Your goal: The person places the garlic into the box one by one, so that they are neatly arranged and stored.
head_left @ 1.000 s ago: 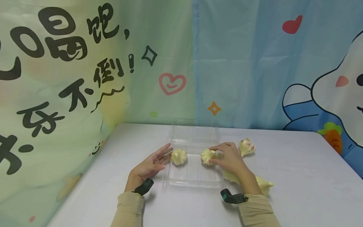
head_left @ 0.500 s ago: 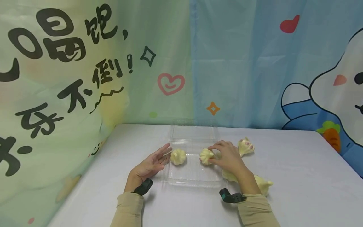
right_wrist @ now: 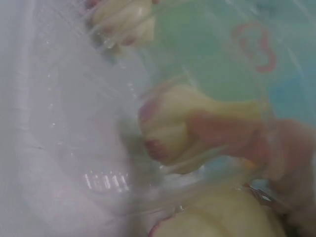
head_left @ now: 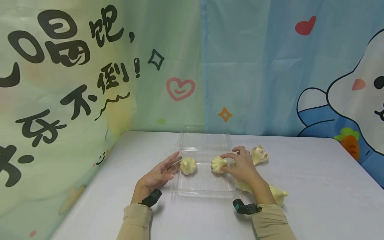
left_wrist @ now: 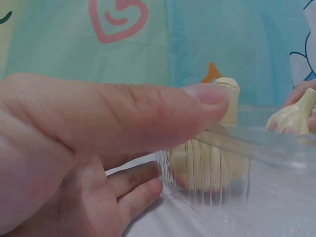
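A clear plastic box (head_left: 199,188) with its lid (head_left: 204,140) folded back lies on the table. One pale garlic bulb (head_left: 188,166) sits in its left side, stem up. My left hand (head_left: 159,171) is at the box's left edge, fingers extended along the outside; in the left wrist view the thumb (left_wrist: 148,116) lies across the rim. Over the box's right side, my right hand (head_left: 242,166) pinches a second garlic bulb (head_left: 218,164) by its stem between thumb and index finger. The right wrist view shows this bulb (right_wrist: 170,126) tilted, seen through the clear plastic.
Right of the box, another garlic bulb (head_left: 260,155) lies on its side near the right hand. More garlic (head_left: 279,195) lies partly hidden under the right forearm. A printed curtain (head_left: 240,66) hangs behind the white table (head_left: 324,186).
The right hand's other fingers have lifted and spread slightly, while thumb and index finger stay on the garlic stem. The left hand has hardly moved. The head view has shifted slightly.
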Available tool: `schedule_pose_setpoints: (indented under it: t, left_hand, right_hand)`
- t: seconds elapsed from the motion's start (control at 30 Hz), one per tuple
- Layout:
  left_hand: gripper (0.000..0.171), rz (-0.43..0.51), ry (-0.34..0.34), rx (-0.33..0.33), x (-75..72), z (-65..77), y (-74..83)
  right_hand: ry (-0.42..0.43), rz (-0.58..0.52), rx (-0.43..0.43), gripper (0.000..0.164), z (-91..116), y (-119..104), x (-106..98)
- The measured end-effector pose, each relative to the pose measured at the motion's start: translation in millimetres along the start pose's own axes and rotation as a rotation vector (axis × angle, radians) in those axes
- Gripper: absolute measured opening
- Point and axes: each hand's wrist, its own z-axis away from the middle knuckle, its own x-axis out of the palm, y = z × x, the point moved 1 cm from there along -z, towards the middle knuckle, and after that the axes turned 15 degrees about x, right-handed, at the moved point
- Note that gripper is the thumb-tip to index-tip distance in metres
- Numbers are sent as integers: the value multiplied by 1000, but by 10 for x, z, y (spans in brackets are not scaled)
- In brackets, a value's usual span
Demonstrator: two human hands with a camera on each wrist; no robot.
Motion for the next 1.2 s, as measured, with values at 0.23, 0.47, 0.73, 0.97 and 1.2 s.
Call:
schedule_pose_setpoints:
  t: [0.23, 0.47, 0.73, 0.97, 1.2]
  left_hand:
    - [96, -1, -1, 6, 17, 7, 6]
    - [97, -33, -5, 2, -1, 9, -4]
    - [97, -34, -3, -3, -2, 8, -9]
    - [95, -28, 0, -1, 13, 6, 2]
    - [94, -22, -14, 14, -1, 4, -5]
  right_hand:
    - [-32, -10, 19, 42, -3, 21, 9]
    - [-51, -23, 33, 41, 4, 12, -5]
    - [-62, 3, 34, 40, 7, -10, -18]
    - [-70, 16, 20, 42, 11, -3, -22]
    - [-74, 35, 8, 43, -8, 11, -21]
